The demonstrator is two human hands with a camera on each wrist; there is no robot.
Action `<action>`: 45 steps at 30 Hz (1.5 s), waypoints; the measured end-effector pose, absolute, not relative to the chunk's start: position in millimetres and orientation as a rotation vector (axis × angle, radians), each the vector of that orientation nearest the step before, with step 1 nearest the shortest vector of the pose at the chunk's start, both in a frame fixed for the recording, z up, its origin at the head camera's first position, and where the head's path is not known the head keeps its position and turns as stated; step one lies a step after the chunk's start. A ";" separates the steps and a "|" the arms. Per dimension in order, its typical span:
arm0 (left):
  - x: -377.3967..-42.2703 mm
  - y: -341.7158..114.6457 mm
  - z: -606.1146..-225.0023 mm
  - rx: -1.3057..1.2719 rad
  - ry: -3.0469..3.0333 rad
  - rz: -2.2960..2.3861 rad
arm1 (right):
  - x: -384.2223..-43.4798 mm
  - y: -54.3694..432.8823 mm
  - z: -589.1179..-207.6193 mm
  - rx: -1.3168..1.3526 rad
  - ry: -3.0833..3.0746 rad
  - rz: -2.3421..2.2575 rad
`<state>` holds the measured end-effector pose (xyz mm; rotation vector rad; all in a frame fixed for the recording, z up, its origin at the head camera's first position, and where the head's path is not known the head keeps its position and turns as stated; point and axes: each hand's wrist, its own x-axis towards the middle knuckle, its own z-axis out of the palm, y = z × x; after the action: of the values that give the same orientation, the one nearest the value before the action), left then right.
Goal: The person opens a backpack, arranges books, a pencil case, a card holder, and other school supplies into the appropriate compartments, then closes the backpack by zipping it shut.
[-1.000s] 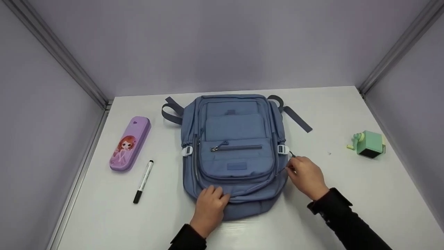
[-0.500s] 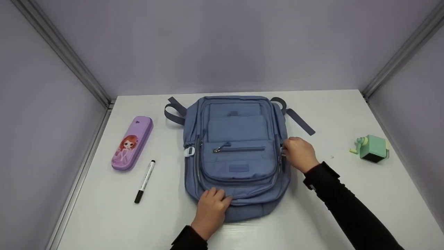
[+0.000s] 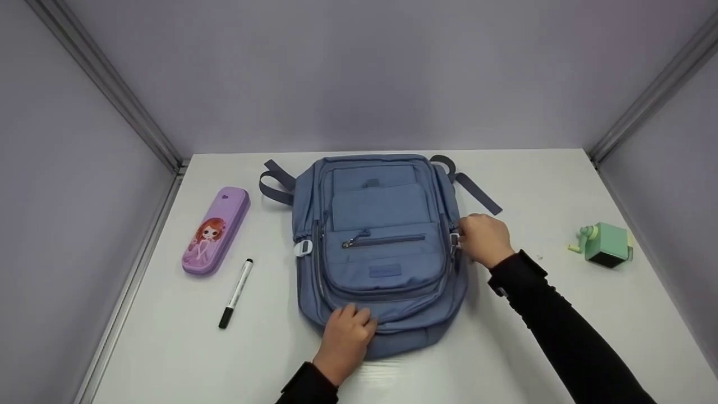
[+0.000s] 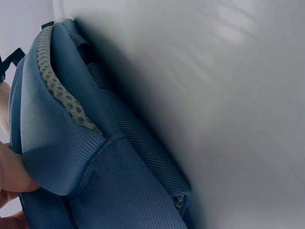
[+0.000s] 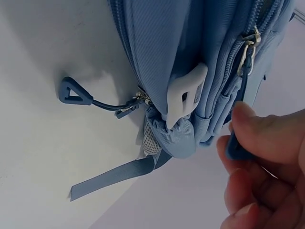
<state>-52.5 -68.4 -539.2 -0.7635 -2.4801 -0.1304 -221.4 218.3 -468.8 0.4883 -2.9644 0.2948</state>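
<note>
A blue backpack (image 3: 381, 207) lies front side up on the white table. My left hand (image 3: 345, 342) grips its bottom edge; in the left wrist view the thumb (image 4: 16, 171) presses into the blue fabric. At the pack's right side, my right hand (image 3: 483, 240) pinches a zipper pull (image 5: 237, 149) between thumb and fingers. The pull's cord runs taut to a metal zipper slider (image 5: 249, 47) on the front compartment. Another zipper pull (image 5: 75, 91) with a triangular loop hangs loose beside a white buckle (image 5: 186, 95). In the head view, my right hand hides the held pull.
To the left lie a purple pencil case (image 3: 216, 231) with a doll picture and a black-capped marker (image 3: 236, 293). A green pencil sharpener (image 3: 607, 245) with a crank stands at the right. Dark straps (image 3: 478, 193) spread from the pack's upper sides. Walls enclose the table.
My right hand has moved up the pack's right side, from near the lower corner to about the buckle. The left hand keeps its hold on the bottom edge.
</note>
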 end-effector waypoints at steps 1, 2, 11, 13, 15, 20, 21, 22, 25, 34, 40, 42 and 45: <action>-52.9 -66.9 -539.7 -0.769 -2.474 -0.125 | -222.4 219.7 -468.3 0.484 -2.974 0.297; -53.3 -65.3 -540.1 -0.775 -2.467 -0.123 | -223.3 221.1 -467.8 0.478 -2.983 0.301; -53.7 -57.9 -544.2 -0.822 -2.423 -0.120 | -226.0 227.6 -463.5 0.433 -2.999 0.341; -53.2 -57.5 -543.5 -0.827 -2.425 -0.129 | -225.6 228.2 -463.5 0.432 -2.997 0.349; -52.2 -57.3 -542.3 -0.832 -2.450 -0.155 | -224.0 228.9 -463.9 0.433 -3.005 0.354; -49.5 -54.7 -527.6 -0.802 -2.650 -0.239 | -216.0 230.4 -462.1 0.458 -3.027 0.356; -49.7 -52.9 -521.5 -0.788 -2.716 -0.252 | -214.3 230.1 -460.8 0.469 -3.025 0.353; -50.2 -50.5 -514.7 -0.773 -2.784 -0.263 | -212.7 229.8 -459.3 0.479 -3.020 0.353; -53.4 -37.8 -491.6 -0.730 -2.978 -0.263 | -208.9 228.0 -454.3 0.502 -3.007 0.357; -83.1 58.4 -470.9 -0.530 -2.824 -0.024 | -200.4 225.0 -452.8 0.503 -2.991 0.420; -109.9 101.1 -479.8 -0.283 -2.858 0.111 | -189.3 226.2 -454.8 0.509 -3.031 0.561; -113.3 107.0 -482.7 -0.226 -2.844 0.145 | -183.6 227.2 -455.4 0.512 -3.046 0.601; -111.7 109.8 -486.6 -0.206 -2.784 0.166 | -173.5 227.8 -454.9 0.530 -3.063 0.659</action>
<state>-111.7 109.8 -486.6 -0.2063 -2.7842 0.1663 -173.5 227.8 -454.9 0.5295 -3.0634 0.6588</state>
